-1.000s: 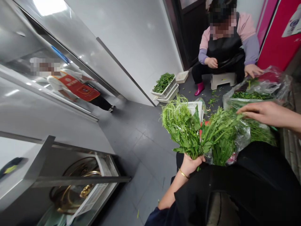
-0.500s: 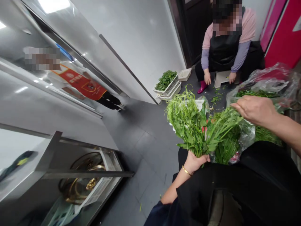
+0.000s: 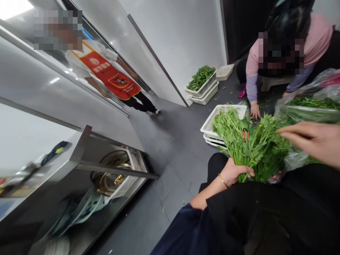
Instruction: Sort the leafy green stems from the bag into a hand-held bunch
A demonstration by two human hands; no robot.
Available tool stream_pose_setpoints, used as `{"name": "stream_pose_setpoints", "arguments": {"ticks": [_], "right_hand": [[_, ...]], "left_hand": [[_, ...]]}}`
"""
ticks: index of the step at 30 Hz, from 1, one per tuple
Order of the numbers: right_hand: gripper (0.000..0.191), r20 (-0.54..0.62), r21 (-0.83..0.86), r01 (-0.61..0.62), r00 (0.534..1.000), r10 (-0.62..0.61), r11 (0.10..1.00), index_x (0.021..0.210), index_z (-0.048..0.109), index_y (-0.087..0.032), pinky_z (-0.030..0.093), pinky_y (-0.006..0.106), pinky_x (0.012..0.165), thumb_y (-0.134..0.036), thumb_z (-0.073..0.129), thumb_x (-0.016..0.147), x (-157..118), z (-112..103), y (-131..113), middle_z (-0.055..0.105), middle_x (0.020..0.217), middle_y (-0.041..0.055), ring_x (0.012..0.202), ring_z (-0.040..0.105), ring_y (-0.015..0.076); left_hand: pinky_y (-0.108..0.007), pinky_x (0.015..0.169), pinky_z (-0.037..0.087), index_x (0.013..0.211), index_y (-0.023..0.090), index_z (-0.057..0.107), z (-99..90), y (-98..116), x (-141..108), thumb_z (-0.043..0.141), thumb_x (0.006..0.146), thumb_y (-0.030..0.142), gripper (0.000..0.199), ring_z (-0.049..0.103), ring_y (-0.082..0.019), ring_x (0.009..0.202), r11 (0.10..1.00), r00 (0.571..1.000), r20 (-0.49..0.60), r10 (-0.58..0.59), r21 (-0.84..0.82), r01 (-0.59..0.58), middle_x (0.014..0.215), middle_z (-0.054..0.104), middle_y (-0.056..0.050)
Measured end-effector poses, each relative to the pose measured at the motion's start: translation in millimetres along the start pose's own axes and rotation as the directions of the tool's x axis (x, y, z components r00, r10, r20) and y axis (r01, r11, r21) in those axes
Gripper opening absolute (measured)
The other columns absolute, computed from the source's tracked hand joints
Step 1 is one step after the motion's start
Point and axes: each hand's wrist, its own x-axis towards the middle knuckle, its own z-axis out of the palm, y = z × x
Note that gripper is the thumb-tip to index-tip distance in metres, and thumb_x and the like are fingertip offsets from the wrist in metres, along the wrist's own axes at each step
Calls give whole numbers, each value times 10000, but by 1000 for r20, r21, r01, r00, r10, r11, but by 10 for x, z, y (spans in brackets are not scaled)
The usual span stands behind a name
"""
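My left hand point(image 3: 238, 172) is wrapped round the stems of a bunch of leafy greens point(image 3: 243, 148) above my lap. My right hand point(image 3: 309, 138) is at the right edge of the bunch, with thumb and fingers pressed together near the leaf tips; whether a sprig is between them is too small to tell. Beyond the bunch, stacked white baskets point(image 3: 208, 122) stand on the floor, partly hidden by the leaves. More greens lie in a clear plastic bag point(image 3: 284, 106) at the right.
A person in pink sleeves point(image 3: 255, 58) crouches ahead, one hand on the floor. Another person in a red apron point(image 3: 108, 76) stands at the left. Baskets with greens point(image 3: 202, 79) sit by the wall. A metal rack point(image 3: 117, 173) at lower left holds a glass lid.
The view has shifted, and the white baskets show more. My right hand has moved right relative to the bunch. The crouching person leans further forward, and the apron wearer appears nearer.
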Motion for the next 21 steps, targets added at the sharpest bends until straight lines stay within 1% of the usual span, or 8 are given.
{"name": "stream_pose_setpoints", "arguments": {"ticks": [1, 2, 4, 7, 11, 13, 17, 21], "right_hand": [[394, 56, 50, 32, 998, -35, 998, 951, 751, -255, 488, 331, 834, -545, 490, 897, 23, 106, -247, 734, 990, 33, 871, 670, 191], [384, 115, 37, 1, 993, -5, 999, 961, 753, -244, 487, 321, 768, -520, 495, 892, 60, 215, -431, 736, 949, 35, 815, 667, 186], [363, 215, -5, -78, 974, 78, 997, 918, 754, -221, 437, 300, 609, -518, 568, 823, 143, 412, -604, 702, 754, 33, 635, 609, 170], [361, 343, 114, -239, 920, 187, 964, 786, 727, -203, 351, 262, 529, -544, 612, 752, 200, 588, -537, 559, 558, 1, 518, 477, 123], [500, 418, 326, -449, 858, 299, 832, 712, 665, -176, 312, 244, 525, -672, 600, 728, 80, 603, -374, 416, 519, -23, 519, 372, 94], [548, 393, 333, -476, 855, 339, 814, 741, 668, -168, 304, 245, 529, -712, 604, 718, 4, 567, -369, 409, 528, -25, 525, 361, 91], [583, 346, 290, -449, 872, 345, 845, 965, 707, -187, 306, 247, 547, -713, 619, 728, 11, 530, -462, 459, 557, -28, 532, 376, 93], [572, 428, 276, -494, 831, 354, 825, 761, 706, -177, 271, 244, 506, -737, 661, 659, 148, 559, -472, 487, 539, -9, 509, 383, 90]], "left_hand": [[-265, 516, 437, 672, 77, 653, 6, -1, -5, 778, 502, 209, 250, 562, -131, 498, 1000, 1000, 13, -1, 19, 0, 566, 642, -63], [-267, 524, 441, 672, 78, 651, 7, -1, -14, 783, 506, 213, 252, 559, -127, 500, 999, 1000, 29, 1, 44, -2, 572, 642, -61], [-273, 542, 453, 668, 83, 646, -7, 1, -37, 789, 520, 221, 248, 558, -124, 508, 994, 998, 62, 12, 107, -19, 590, 645, -59], [-281, 565, 467, 675, 90, 649, -49, 8, -69, 797, 554, 253, 251, 566, -126, 529, 983, 994, 108, 34, 176, -53, 618, 652, -57], [-281, 568, 469, 694, 92, 654, -92, 5, -81, 808, 564, 285, 279, 572, -129, 545, 988, 992, 113, 50, 140, -66, 650, 663, -64], [-279, 561, 466, 685, 91, 651, -93, 0, -75, 812, 552, 288, 286, 568, -127, 539, 992, 993, 108, 52, 113, -64, 647, 661, -66], [-276, 558, 458, 673, 97, 645, -66, -1, -67, 806, 521, 254, 271, 550, -119, 517, 992, 995, 95, 29, 118, -41, 629, 654, -49], [-278, 568, 451, 670, 98, 659, -44, 10, -84, 785, 529, 236, 234, 555, -126, 537, 989, 996, 88, 16, 146, -29, 636, 655, -45]]}}
